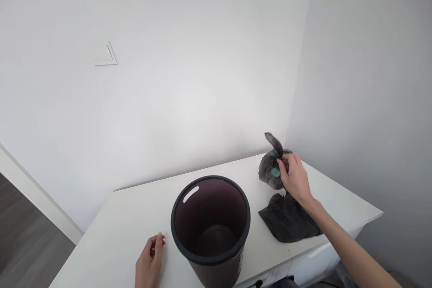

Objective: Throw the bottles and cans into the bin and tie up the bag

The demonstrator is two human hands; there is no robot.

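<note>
My right hand (294,174) pinches a tied dark translucent trash bag (267,172) near its knot. The bag's twisted end sticks up above the fingers, and teal contents show through the film. Below that wrist a dark folded plastic bag (290,222) lies flat, partly covered by the forearm. A dark round trash bin (210,258) stands upright between my hands, with nothing visible inside. Left of the bin, my left hand (149,258) hovers at the white tabletop, fingers loosely curled in toward the thumb and nothing seen in them; it does not touch the bin.
The white table (135,216) sits in a corner against white walls. Its front edge runs below the bin and folded bag. A wall switch (105,55) is at upper left. Dark wooden floor (27,238) shows at lower left.
</note>
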